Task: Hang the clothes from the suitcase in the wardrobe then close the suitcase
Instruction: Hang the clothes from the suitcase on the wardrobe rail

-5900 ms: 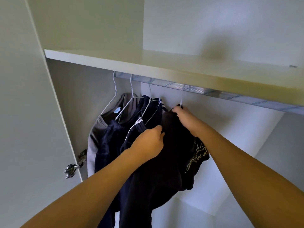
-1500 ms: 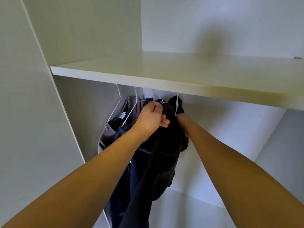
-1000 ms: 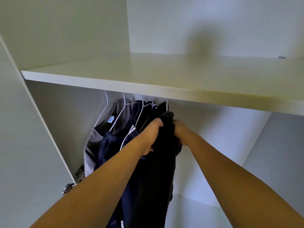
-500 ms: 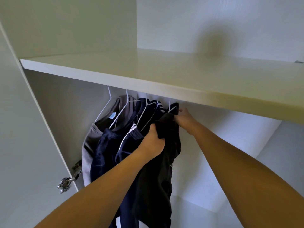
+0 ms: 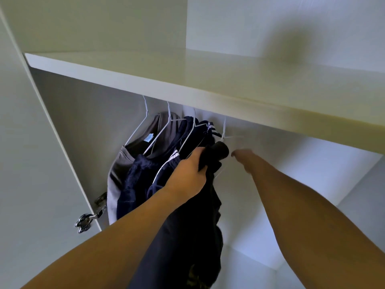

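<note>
Inside the wardrobe, a black garment (image 5: 200,222) hangs down from a white wire hanger (image 5: 224,132) under the shelf. My left hand (image 5: 187,176) grips the top of this garment just below the hanger. My right hand (image 5: 244,156) is blurred, a little to the right of the garment's rolled top, fingers loose and holding nothing. To the left hang a grey top (image 5: 127,157) and two navy garments (image 5: 143,172), one with white stripes, on three more white hangers. The rail is hidden behind the shelf. The suitcase is out of view.
A cream shelf (image 5: 208,86) runs across above the hangers. The wardrobe's left side panel (image 5: 41,163) carries a metal hinge (image 5: 85,220). White back wall and free hanging room lie to the right of the black garment.
My right hand has let go of the garment's top by the hanger and moved right, away from it. My left hand still grips the black garment, and the view has tilted slightly.
</note>
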`<state>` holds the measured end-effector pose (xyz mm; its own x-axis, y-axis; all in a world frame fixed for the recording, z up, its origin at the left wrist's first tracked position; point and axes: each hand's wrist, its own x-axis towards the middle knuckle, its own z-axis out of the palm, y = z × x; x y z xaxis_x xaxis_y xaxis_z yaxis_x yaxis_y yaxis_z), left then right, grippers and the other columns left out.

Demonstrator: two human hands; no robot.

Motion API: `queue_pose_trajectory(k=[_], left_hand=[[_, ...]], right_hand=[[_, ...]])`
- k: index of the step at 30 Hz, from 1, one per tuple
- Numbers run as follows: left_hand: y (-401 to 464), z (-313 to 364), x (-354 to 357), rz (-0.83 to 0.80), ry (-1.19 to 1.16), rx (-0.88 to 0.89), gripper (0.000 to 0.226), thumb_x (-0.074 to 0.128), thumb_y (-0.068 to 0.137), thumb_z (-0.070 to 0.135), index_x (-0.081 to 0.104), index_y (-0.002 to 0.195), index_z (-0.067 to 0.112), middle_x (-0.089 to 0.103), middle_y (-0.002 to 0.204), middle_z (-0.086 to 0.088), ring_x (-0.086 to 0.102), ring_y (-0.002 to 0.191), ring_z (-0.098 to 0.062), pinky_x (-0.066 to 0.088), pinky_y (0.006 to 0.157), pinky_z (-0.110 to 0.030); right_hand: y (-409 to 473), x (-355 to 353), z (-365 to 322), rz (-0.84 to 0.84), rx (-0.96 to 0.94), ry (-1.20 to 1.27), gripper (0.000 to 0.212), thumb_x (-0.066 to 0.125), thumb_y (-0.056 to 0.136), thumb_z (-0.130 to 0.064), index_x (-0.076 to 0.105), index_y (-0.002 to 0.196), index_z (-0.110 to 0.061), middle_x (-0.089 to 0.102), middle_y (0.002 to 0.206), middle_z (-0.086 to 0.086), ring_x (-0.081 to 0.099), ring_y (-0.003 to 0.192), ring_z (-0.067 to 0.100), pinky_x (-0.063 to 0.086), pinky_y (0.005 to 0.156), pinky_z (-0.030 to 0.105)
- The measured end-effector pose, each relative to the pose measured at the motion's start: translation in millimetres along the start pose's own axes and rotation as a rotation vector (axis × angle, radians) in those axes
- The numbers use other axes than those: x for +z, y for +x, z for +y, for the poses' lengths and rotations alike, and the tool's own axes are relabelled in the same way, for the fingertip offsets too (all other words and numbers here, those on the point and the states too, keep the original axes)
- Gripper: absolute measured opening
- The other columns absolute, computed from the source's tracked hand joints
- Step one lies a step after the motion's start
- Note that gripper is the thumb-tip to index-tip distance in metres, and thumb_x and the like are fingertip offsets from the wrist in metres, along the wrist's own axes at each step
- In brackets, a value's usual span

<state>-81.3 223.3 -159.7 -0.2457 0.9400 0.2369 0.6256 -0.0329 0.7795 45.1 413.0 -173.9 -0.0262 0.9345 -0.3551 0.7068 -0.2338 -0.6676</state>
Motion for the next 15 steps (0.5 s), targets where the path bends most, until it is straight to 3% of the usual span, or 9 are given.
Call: queue_pose_trajectory(k=[3, 6, 8, 12, 13, 15], left_hand=[[-1, 1, 5, 0.009, -0.022, 0.012, 0.03, 0.05, 0.098, 0.018, 0.048, 0.129, 0.015, 0.063, 0.094, 0.003, 0.065, 0.087, -0.015, 0.055, 0.081, -0.03], [2, 0, 6, -0.003, -0.029, 0.014, 0.02, 0.052, 0.098, 0.022, 0.057, 0.114, 0.012, 0.066, 0.093, -0.001, 0.065, 0.088, -0.014, 0.055, 0.081, -0.029], [4, 0, 6, -0.001, -0.03, 0.003, 0.017, 0.052, 0.097, 0.023, 0.06, 0.107, 0.012, 0.066, 0.089, 0.0, 0.065, 0.085, -0.014, 0.056, 0.081, -0.032], [9, 2, 6, 0.0, -0.008, -0.045, 0.011, 0.052, 0.097, 0.022, 0.059, 0.098, 0.014, 0.062, 0.081, 0.001, 0.063, 0.077, -0.015, 0.054, 0.073, -0.03], [10, 2, 5, -0.013, 0.002, -0.051, 0.009, 0.052, 0.097, 0.022, 0.058, 0.097, 0.015, 0.062, 0.081, 0.002, 0.062, 0.077, -0.015, 0.053, 0.071, -0.029], [12, 1, 4, -0.059, 0.023, -0.044, 0.008, 0.052, 0.097, 0.021, 0.059, 0.099, 0.017, 0.062, 0.084, 0.003, 0.062, 0.081, -0.016, 0.053, 0.076, -0.031]], right_hand=[[-4, 22, 26, -0.264, 0.198, 0.268, 0.066, 0.058, 0.093, -0.029, 0.028, 0.149, -0.008, 0.036, 0.147, 0.022, 0.043, 0.129, 0.046, 0.04, 0.103, 0.06], [0, 31, 37, -0.292, 0.228, 0.412, 0.056, 0.058, 0.093, -0.02, 0.035, 0.142, -0.008, 0.043, 0.137, 0.019, 0.049, 0.122, 0.042, 0.044, 0.099, 0.058], [2, 36, 37, -0.177, 0.179, 0.534, 0.051, 0.057, 0.093, -0.021, 0.037, 0.139, -0.01, 0.044, 0.134, 0.013, 0.05, 0.118, 0.036, 0.045, 0.099, 0.054], [1, 33, 29, 0.3, -0.047, 0.581, 0.078, 0.056, 0.087, -0.014, 0.016, 0.152, -0.025, 0.025, 0.147, 0.01, 0.047, 0.115, 0.033, 0.048, 0.097, 0.049], [-4, 26, 21, 0.321, -0.093, 0.602, 0.08, 0.054, 0.085, -0.011, 0.015, 0.153, -0.029, 0.024, 0.146, 0.01, 0.048, 0.113, 0.033, 0.049, 0.096, 0.05], [-19, 9, 4, 0.205, -0.146, 0.625, 0.079, 0.052, 0.083, -0.002, 0.022, 0.151, -0.031, 0.037, 0.132, 0.012, 0.053, 0.103, 0.033, 0.052, 0.092, 0.051]])
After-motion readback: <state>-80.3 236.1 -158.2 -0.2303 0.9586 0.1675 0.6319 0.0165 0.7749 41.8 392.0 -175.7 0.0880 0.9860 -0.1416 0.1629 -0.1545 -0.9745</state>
